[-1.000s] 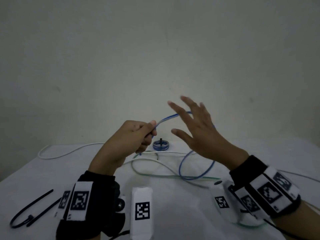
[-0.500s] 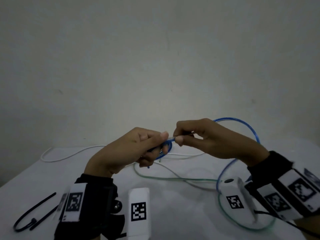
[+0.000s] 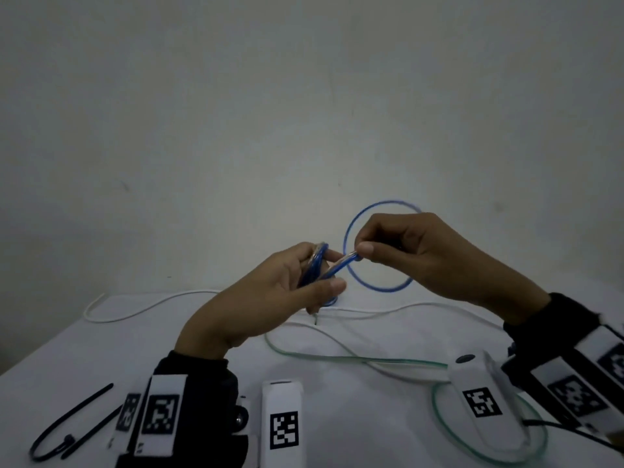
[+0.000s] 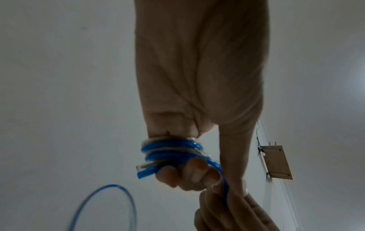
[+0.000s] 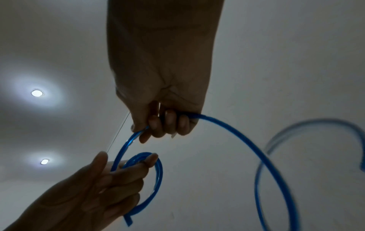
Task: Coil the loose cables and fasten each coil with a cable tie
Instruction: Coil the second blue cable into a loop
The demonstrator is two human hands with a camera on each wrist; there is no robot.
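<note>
Left hand [image 3: 270,298] raised above table [image 3: 202,383], fingers curled round small blue cable [image 3: 351,271] coil; right hand [image 3: 415,255] beside it, pinching cable's free run.

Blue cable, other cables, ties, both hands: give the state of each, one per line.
Blue cable: partly coiled, rest looping free in the air.
Left hand: grips the coil.
Right hand: pinches the free length.
White cable: loose on the table.
Green cable: loose on the table.
Black ties: unused, lying on the table.

No readable text; only coded square markers [image 3: 284,430] on wrist bands.
</note>
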